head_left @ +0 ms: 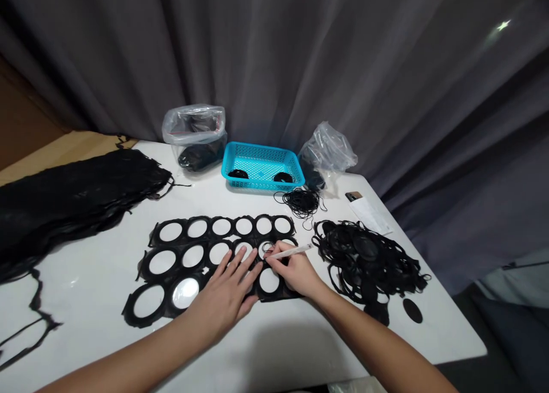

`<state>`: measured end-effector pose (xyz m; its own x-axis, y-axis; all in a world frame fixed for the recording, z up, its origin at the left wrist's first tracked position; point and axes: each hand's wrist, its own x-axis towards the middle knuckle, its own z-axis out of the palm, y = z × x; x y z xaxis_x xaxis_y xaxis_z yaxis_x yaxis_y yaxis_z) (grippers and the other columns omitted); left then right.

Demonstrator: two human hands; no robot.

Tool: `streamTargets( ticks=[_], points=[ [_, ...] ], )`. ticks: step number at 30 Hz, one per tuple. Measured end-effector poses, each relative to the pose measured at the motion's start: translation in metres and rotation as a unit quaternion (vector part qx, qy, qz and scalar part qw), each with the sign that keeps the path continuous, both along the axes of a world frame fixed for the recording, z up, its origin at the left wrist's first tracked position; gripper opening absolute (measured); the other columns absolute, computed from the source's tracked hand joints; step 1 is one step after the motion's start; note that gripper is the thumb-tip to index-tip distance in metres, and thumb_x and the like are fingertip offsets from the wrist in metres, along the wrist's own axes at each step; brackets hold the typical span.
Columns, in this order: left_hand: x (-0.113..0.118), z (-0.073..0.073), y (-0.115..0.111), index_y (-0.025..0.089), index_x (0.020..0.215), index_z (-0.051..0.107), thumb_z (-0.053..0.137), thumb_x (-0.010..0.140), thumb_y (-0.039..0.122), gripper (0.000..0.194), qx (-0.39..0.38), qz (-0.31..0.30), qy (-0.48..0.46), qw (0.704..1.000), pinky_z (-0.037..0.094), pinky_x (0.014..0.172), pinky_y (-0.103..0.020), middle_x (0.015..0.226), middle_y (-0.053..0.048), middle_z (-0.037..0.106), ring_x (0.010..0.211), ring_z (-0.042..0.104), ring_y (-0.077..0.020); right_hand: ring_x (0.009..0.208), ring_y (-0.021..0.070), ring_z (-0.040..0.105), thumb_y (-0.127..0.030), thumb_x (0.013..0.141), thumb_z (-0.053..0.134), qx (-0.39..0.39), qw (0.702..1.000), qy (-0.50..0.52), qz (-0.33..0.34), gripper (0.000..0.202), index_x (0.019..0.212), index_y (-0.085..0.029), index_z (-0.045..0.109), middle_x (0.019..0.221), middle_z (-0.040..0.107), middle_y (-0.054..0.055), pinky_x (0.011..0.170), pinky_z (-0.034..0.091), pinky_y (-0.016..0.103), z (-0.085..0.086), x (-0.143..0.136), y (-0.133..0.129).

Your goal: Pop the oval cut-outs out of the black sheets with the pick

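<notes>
A black sheet [165,278] lies flat on the table, with three rows of round holes through which the white top shows. My left hand [225,290] is spread palm down over its middle, fingers apart and pressing on the rings between holes. Just to the right, my right hand [294,268] grips a slim white pen-like tool [295,251]; its tip is hidden among the fingers. Thin dark loops [268,247] lie by those fingertips, over one hole. Some holes are covered by my hands.
Black ring-shaped scraps [369,261] are heaped at right, near a loose black disc [412,311]. Behind the sheet are a tangle of black cord [302,203], a blue basket [262,153] and plastic bags [194,127]. Black sheets [72,198] are piled at left.
</notes>
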<state>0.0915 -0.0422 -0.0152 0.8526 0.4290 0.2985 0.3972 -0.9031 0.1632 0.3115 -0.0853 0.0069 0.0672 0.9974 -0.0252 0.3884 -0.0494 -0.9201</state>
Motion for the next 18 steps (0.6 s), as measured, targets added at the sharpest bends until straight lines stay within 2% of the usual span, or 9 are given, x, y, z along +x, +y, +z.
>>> streamTargets(
  ticks=[13,16,18],
  points=[
    [0.0008,0.0013,-0.0013,0.021,0.150,0.043,0.057,0.097,0.035,0.057,0.009,0.003,0.013,1.000,0.027,0.118,-0.053,0.160,-0.010,0.037,0.147,0.035,-0.0349,0.092,0.0200,0.065,-0.024,0.094,0.057,0.043,0.997,-0.063,0.009,0.015,0.080,-0.023,0.055,0.090,0.069,0.003,0.083,0.050,0.033,-0.0014,-0.0002,-0.0030],
    [0.0016,0.0016,-0.0009,0.022,0.151,0.042,0.056,0.097,0.033,0.057,0.011,0.007,0.012,1.000,0.028,0.118,-0.053,0.160,-0.010,0.038,0.147,0.035,-0.0350,0.092,0.0216,0.063,-0.020,0.095,0.054,0.107,0.983,-0.137,0.051,0.011,0.085,-0.023,0.057,0.093,0.068,0.006,0.083,0.051,0.035,-0.0021,-0.0043,-0.0071],
    [0.0017,0.0015,-0.0005,0.022,0.151,0.041,0.056,0.096,0.033,0.058,0.014,0.005,0.018,1.000,0.030,0.117,-0.053,0.160,-0.010,0.038,0.146,0.036,-0.0350,0.094,0.0238,0.062,-0.017,0.094,0.052,0.158,0.958,-0.215,0.100,0.009,0.091,-0.023,0.059,0.097,0.068,0.008,0.085,0.050,0.037,-0.0013,-0.0052,-0.0068]
  ],
)
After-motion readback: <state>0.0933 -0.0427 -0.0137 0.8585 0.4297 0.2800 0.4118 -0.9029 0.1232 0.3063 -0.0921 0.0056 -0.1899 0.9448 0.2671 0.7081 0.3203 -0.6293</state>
